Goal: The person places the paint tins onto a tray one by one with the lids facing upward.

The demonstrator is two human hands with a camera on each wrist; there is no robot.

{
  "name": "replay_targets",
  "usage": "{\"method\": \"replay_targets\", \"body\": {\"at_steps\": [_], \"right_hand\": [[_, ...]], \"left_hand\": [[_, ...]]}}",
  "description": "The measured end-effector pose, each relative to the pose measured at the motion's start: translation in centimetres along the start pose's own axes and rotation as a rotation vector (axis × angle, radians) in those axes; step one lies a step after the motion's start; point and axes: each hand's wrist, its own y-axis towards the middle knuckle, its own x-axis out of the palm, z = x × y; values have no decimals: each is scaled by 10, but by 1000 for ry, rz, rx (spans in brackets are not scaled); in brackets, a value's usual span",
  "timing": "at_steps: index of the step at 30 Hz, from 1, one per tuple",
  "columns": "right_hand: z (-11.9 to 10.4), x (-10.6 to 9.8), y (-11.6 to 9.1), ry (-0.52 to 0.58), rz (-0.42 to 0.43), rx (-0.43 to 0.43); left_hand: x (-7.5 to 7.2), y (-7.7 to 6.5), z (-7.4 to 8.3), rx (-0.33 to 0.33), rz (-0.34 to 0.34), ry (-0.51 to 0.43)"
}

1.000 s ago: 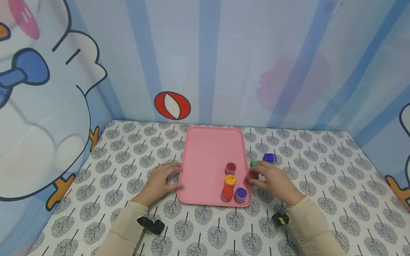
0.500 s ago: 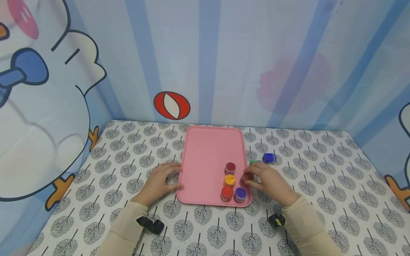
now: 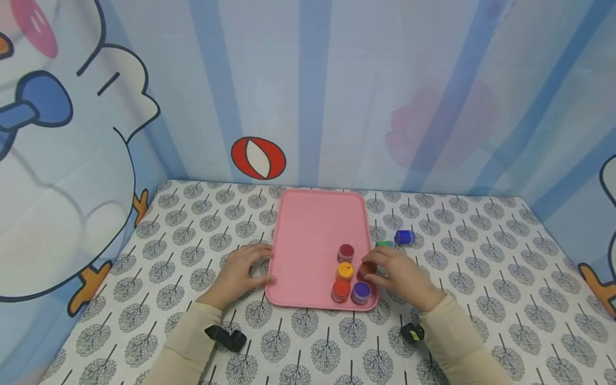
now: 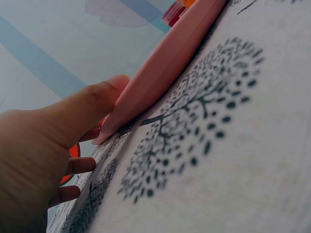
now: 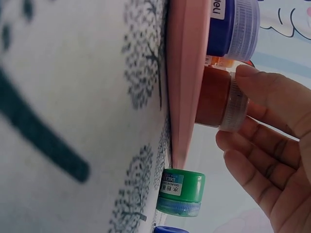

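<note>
A pink tray lies on the table. My right hand pinches a brown paint jar by its clear lid, thumb on one side and fingers on the other. The jar stands inside the tray's right edge, its base hidden by the rim in the right wrist view. Close by in the tray are a dark red jar, a yellow jar, a red jar and a purple jar. My left hand rests at the tray's left edge, thumb on the rim, fingers spread loosely.
Right of the tray, on the tree-patterned cloth, are a green paint jar and a blue jar lying on its side. A printed curtain rises behind the table's far edge.
My right hand has moved left with the brown jar, from the tray's right edge to inside it, beside the yellow and purple jars. The left hand stays still.
</note>
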Motion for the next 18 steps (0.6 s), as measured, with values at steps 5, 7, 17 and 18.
{"method": "replay_targets", "body": {"at_steps": [5, 7, 17, 18], "right_hand": [[1, 1, 1, 2, 7, -27], [0, 1, 2, 5, 9, -31], [-1, 2, 0, 30, -16, -13], [-1, 2, 0, 31, -16, -12]], "left_hand": [[0, 0, -1, -1, 3, -6], [0, 0, 0, -2, 2, -8], [0, 0, 1, -9, -7, -14], [0, 0, 1, -9, -7, -16]]}}
